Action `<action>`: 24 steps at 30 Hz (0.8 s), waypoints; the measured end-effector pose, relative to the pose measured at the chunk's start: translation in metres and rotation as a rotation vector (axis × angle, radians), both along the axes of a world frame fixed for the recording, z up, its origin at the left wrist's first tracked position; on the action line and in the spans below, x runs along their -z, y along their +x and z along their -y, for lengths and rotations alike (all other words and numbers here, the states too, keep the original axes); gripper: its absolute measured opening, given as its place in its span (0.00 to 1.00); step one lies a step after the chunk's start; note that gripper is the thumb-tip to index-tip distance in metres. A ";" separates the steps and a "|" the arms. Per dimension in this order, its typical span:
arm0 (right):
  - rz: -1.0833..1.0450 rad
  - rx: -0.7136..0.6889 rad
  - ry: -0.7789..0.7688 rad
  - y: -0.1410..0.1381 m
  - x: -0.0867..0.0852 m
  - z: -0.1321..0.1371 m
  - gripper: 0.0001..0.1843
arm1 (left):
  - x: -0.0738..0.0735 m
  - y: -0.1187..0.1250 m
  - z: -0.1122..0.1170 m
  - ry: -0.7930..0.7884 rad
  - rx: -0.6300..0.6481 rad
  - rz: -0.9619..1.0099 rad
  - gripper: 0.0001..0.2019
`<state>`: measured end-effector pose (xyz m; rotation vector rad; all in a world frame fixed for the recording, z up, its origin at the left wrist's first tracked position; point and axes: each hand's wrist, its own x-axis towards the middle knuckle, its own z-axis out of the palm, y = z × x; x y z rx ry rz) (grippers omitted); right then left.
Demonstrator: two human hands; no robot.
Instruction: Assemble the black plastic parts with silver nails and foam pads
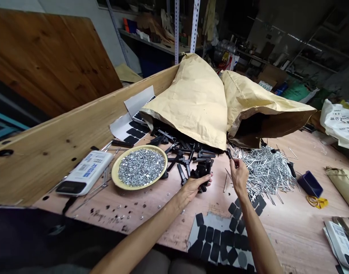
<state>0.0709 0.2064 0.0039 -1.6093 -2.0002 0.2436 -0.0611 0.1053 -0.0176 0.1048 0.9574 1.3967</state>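
My left hand (195, 186) is closed around several black plastic parts (202, 173), held upright in a bunch above the table. My right hand (238, 173) pinches one small black plastic part (229, 154) between thumb and fingers, at the left edge of a heap of thin metal rods (265, 171). Behind the left hand, loose black plastic parts (177, 156) spill from the mouth of a large tan paper sack (197, 102). A cream bowl (115, 179) full of small shiny metal nuts or washers stands to the left.
Black stick-on pads on a backing sheet (210, 219) lie at the front edge. A white power strip-like device (86, 173) is at left, near a wooden board (77, 125). A second open sack (257, 97), a dark blue box (310, 184) and yellow bands (317, 201) are at right.
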 end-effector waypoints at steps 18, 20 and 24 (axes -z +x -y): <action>0.555 0.019 -0.240 0.019 0.020 0.053 0.13 | -0.004 0.006 0.038 0.202 -0.068 -0.447 0.19; 0.617 0.023 -0.255 0.012 0.022 0.052 0.11 | -0.006 0.008 0.041 0.274 -0.048 -0.562 0.22; 0.587 0.014 -0.258 0.017 0.015 0.054 0.10 | -0.002 0.007 0.043 0.306 -0.034 -0.696 0.19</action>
